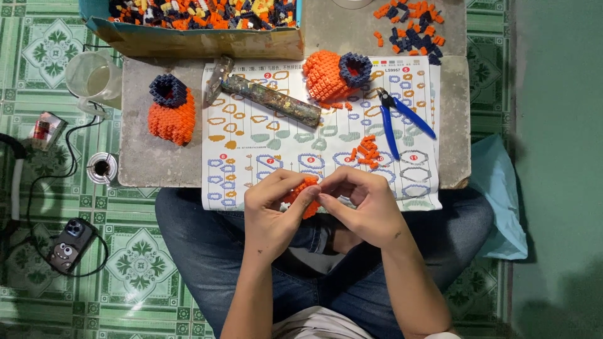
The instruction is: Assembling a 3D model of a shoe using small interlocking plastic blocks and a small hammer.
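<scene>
On the green tiled floor at far left lie a phone [70, 243] and a clear jug [94, 76]. Farther right, the stone bench [135, 157] carries an orange and navy brick model [171, 108], a hammer [267, 95], a printed instruction sheet [264, 141], a second model [334, 75] and blue cutters [402, 116]. At the near edge, over the lap, the left hand [271, 216] and right hand [367, 207] meet around a small orange brick piece [303, 196]. Its fingers are pinched nearly shut on it from both sides. The piece looks light and stiff but likely snaps apart; gripping its outer edges seems safest.
</scene>
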